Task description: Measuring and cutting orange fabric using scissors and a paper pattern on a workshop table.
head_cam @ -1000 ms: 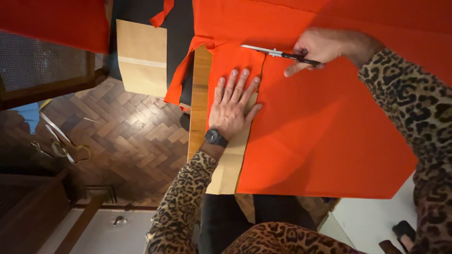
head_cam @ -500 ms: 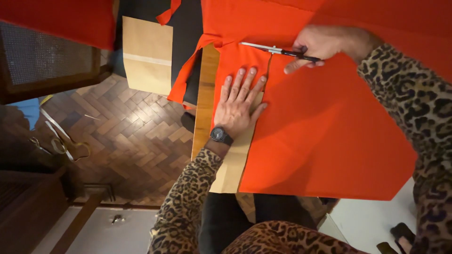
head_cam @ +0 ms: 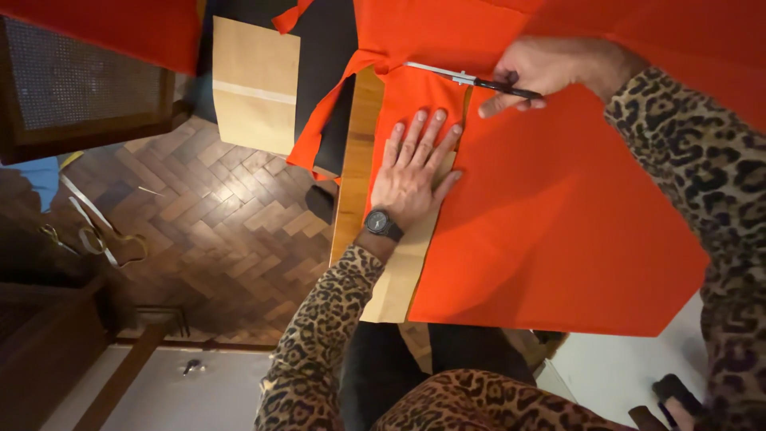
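The left hand (head_cam: 413, 172) lies flat with fingers spread, palm down on a tan paper pattern piece (head_cam: 403, 267) that rests on the orange fabric (head_cam: 550, 215). A dark wristwatch (head_cam: 382, 224) sits on that wrist, and the sleeve is leopard print. The right hand (head_cam: 550, 68) is closed around the dark handles of a pair of scissors (head_cam: 463, 77), whose silver blades point left along the far end of the pattern piece, at a cut in the fabric. The orange fabric covers most of the desk (head_cam: 357, 168), of which only a narrow wooden edge shows at the left of the cloth; a strip of the fabric hangs down over that edge. Farther left, beyond the desk, a brown paper piece (head_cam: 255, 84) lies against something dark, above a herringbone wood floor (head_cam: 207, 231). On the floor at far left lies a tangle of pale strips (head_cam: 100, 231)
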